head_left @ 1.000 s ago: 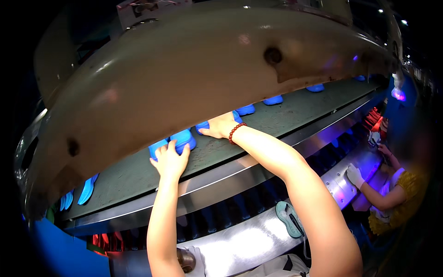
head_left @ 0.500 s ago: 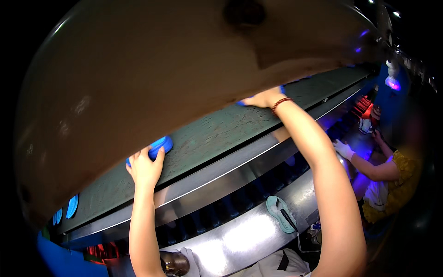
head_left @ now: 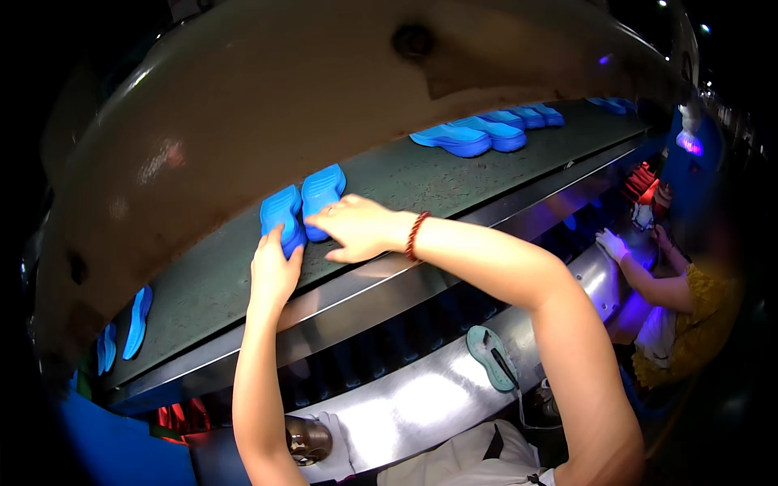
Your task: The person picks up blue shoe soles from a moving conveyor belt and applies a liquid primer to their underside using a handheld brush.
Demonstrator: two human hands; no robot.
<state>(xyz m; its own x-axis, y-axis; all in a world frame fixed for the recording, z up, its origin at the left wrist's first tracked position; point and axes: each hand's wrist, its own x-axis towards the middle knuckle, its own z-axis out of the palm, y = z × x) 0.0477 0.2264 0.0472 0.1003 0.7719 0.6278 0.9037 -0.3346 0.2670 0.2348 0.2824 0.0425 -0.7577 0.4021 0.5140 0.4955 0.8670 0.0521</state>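
Two bright blue shoe soles lie side by side on the dark green conveyor belt, partly below a brown curved hood. My left hand [head_left: 275,266] grips the near end of the left-hand shoe sole [head_left: 281,204], fingers and thumb on either side of it. Reaching in from the right, my right hand [head_left: 361,228] lies over the near part of the second sole [head_left: 324,183]. Its fingertips touch that sole, and its thumb is spread away from it. The far ends of both soles show plainly.
More blue soles [head_left: 470,138] lie farther right along the conveyor belt [head_left: 397,182], others [head_left: 138,322] at its left end. The brown hood [head_left: 267,97] hangs low above. A pale green sole-shaped piece [head_left: 490,358] rests on the metal ledge [head_left: 421,413]. A gloved co-worker [head_left: 660,283] is at right.
My right hand has come back from the far right of the belt to the second sole on the left. My left hand stays at its sole. More soles show below the hood.
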